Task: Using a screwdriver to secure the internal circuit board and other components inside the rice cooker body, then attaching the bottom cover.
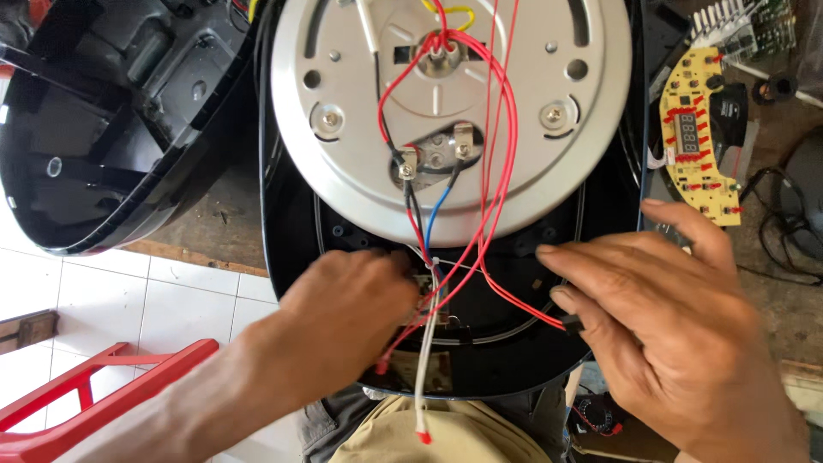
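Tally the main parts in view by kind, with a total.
Round metal plate: 1
Black housing shells: 2
Circuit boards, yellow and green: 2
Red stool: 1
Hands, left and right: 2
Total: 8

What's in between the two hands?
In the head view, red wires and a white wire run over the black housing between the left hand and right hand.

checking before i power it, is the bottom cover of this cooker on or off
Off. The round metal plate and its red wires lie exposed inside the black housing, and a separate black cover sits at left.
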